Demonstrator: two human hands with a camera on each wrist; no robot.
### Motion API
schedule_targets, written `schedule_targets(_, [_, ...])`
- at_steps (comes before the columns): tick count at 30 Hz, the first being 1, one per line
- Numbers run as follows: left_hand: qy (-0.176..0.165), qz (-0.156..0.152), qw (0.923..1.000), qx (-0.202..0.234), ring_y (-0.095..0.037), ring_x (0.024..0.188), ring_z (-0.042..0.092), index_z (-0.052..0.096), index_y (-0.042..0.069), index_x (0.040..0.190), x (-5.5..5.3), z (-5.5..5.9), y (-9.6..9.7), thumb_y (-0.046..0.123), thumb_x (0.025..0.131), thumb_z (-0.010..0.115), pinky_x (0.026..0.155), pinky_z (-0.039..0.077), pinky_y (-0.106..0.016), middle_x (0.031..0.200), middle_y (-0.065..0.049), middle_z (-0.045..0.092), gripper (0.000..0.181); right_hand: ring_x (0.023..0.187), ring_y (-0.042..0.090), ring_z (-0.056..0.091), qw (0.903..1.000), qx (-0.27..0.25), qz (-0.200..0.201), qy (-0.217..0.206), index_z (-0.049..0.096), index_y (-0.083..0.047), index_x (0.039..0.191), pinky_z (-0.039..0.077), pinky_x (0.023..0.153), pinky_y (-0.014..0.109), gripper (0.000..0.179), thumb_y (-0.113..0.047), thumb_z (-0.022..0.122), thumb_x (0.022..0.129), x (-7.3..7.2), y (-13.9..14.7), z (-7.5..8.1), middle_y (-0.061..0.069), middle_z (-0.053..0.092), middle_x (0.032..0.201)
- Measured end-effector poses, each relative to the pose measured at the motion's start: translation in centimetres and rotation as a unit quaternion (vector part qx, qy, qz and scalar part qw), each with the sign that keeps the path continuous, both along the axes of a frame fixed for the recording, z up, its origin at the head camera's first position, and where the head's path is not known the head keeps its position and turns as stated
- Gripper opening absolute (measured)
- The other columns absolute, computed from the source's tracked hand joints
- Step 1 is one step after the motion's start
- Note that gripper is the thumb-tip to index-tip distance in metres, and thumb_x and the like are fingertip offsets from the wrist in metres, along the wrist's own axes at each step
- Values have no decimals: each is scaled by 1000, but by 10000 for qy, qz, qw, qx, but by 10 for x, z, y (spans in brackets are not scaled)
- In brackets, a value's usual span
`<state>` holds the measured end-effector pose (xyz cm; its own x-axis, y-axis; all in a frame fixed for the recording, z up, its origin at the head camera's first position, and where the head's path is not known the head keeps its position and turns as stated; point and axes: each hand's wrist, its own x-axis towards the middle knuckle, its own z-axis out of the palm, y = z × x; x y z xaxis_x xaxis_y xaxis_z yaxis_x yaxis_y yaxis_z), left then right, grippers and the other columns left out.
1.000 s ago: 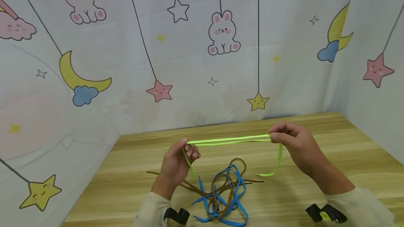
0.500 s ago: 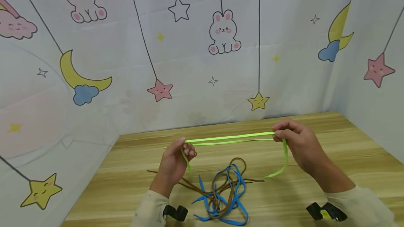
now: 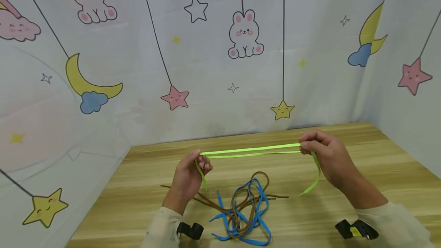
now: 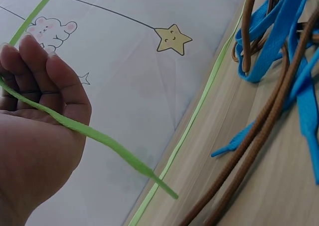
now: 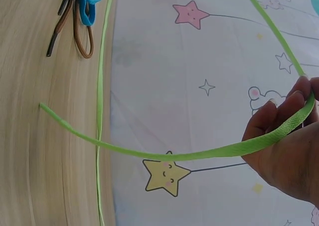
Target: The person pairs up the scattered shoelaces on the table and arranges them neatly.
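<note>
Between both hands a bright green shoelace (image 3: 251,149) is stretched nearly straight above the table. My left hand (image 3: 188,175) pinches it near one end, and a short tail with a thin tip dangles over the palm in the left wrist view. With thumb and fingers my right hand (image 3: 329,158) pinches the other side; a longer tail hangs from it, curving toward the lower left. A second green shoelace (image 5: 101,86) lies straight along the back of the table, just behind the held one in the head view.
Blue flat shoelaces (image 3: 263,232) and brown round shoelaces (image 3: 206,202) lie tangled in a heap on the wooden table (image 3: 120,209), in front of and between the hands. A white printed cloth (image 3: 206,68) with stars and rabbits closes off the back and sides.
My hands have spread slightly apart, the right one moving rightward, drawing the green shoelace tauter. Its right tail has swung to the right. The heap has not moved.
</note>
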<state>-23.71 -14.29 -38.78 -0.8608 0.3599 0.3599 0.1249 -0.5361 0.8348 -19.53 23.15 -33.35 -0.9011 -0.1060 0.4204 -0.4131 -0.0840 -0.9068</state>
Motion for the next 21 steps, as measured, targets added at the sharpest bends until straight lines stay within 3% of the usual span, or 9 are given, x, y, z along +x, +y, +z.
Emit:
schedule_targets(10, [-113, 99, 9999, -16, -16, 76, 54, 56, 18, 78, -1, 0, -1, 20, 111, 33, 84, 44, -33, 76, 4, 52, 40, 79, 19, 58, 9998, -200, 59, 10, 67, 1, 97, 50, 78, 25, 16, 2, 52, 101, 0, 3, 0, 4, 60, 89])
schedule_targets(21, [-219, 78, 9997, 53, -16, 77, 53, 56, 17, 78, -1, -1, -5, 21, 111, 32, 84, 44, -31, 75, 5, 53, 41, 79, 20, 55, 10000, -42, 8, 24, 68, -1, 98, 49, 77, 26, 15, 0, 53, 101, -3, 7, -1, 4, 59, 88])
